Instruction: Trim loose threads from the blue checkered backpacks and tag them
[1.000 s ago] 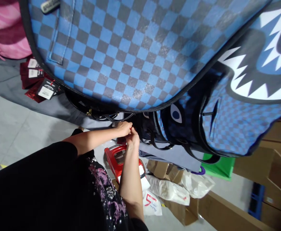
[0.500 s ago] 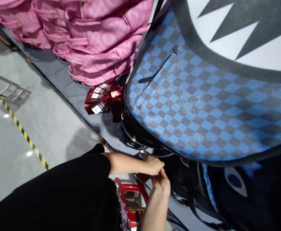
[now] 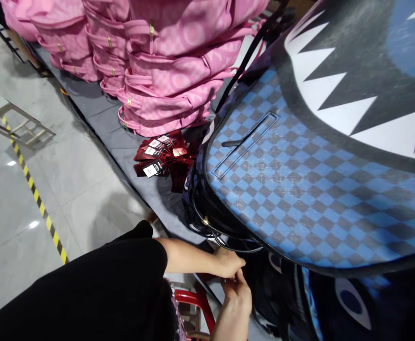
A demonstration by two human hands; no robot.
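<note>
My left hand [image 3: 229, 263] reaches in from the left, its fingers closed in a pinch. Against its fingertips is my right hand [image 3: 238, 290], coming up from below, also closed. Whatever lies between the fingers is hidden. Both hands are beside the lower edge of a blue-and-black checkered backpack [image 3: 281, 189] printed with white shark teeth. A thin black handle loop [image 3: 233, 247] hangs just above my left hand. To the right of my hands lies a dark backpack [image 3: 321, 293] with a printed eye, partly under the checkered one.
Dark red hang tags [image 3: 157, 161] with white labels lie in a bunch on the grey table cover [image 3: 118, 156]. Stacked pink backpacks [image 3: 172, 90] stand behind them. Below my arms is a red stool [image 3: 196, 299]. Yellow-and-black tape [image 3: 33, 189] crosses the floor at left.
The view has shifted, so the backpacks and tags appear lower and farther right. My hands stay pinched together at the same spot beside the backpack.
</note>
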